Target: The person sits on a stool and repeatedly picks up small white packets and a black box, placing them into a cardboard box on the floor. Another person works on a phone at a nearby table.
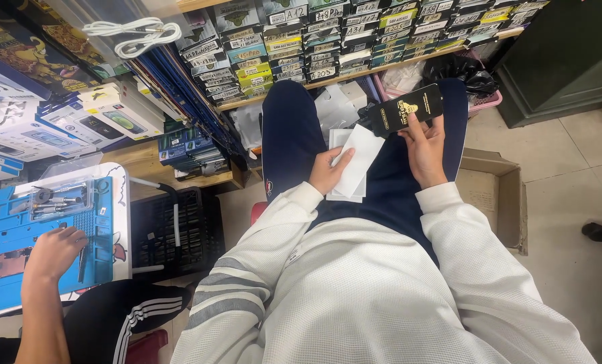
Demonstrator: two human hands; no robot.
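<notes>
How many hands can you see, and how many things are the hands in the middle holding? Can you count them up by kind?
Hands of the person wearing the camera: 2, left hand and right hand
Hand of another person: 1, co-worker's hand on the blue mat
White sleeve, in the left grip: 1, white sleeve
Black package, in the right grip: 1, black package
Total: 3 hands, 2 held things

Three hands in view: the wearer's left hand (326,172) and right hand (425,149), plus one co-worker's hand (53,253). One black flat package (401,109). One white sleeve (356,162). One blue mat (18,222) on the worktop. One cardboard box (496,195) on the floor. One coiled white cable (139,34). Shelf boxes: too many to count.
</notes>
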